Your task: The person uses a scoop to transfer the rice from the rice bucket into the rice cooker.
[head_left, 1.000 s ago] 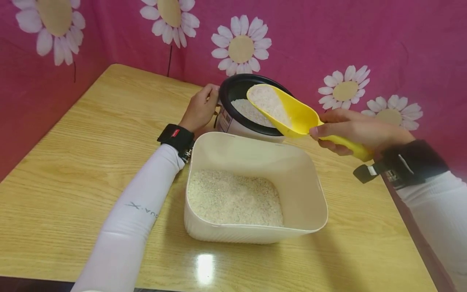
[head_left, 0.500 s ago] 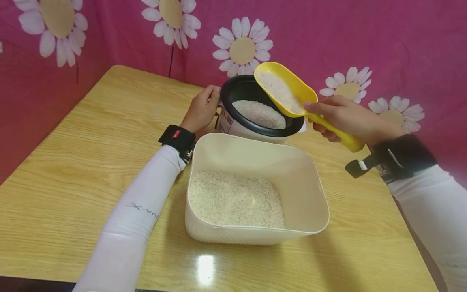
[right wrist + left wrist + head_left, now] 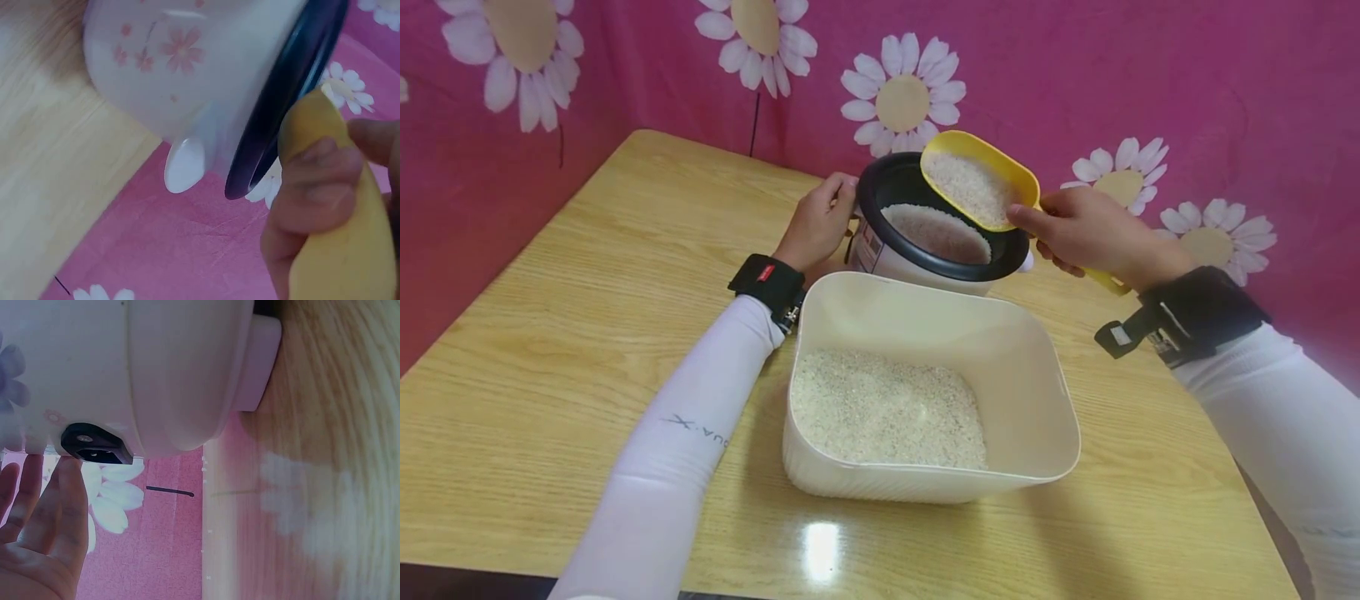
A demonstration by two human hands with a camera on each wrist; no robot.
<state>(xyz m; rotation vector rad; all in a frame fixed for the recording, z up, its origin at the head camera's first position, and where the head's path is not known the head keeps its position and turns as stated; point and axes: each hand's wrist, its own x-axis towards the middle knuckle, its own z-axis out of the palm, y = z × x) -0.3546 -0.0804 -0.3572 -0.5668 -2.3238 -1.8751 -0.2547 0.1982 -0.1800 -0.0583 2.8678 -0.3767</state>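
Observation:
My right hand (image 3: 1093, 229) grips the handle of a yellow scoop (image 3: 1026, 171), fingers curled round it in the right wrist view. White rice (image 3: 973, 183) lies in the scoop, which is tilted above the far right of the rice cooker (image 3: 917, 265). The cooker has a black rim and a white flowered body, with more rice (image 3: 936, 233) inside. My left hand (image 3: 820, 221) holds the cooker at its left side handle; in the left wrist view its fingers (image 3: 69, 506) reach the cooker wall beside a black power socket (image 3: 97, 444).
A cream plastic bin (image 3: 925, 483) with rice across its bottom stands in front of the cooker on the wooden table (image 3: 587, 333). A pink cloth with white daisies (image 3: 1015, 75) hangs behind the table. A white side handle (image 3: 185, 165) sticks out from the cooker.
The scoop has moved up and back from over the cooker's front rim to its far right and has turned. My right arm has shifted left; my left hand stays at the cooker.

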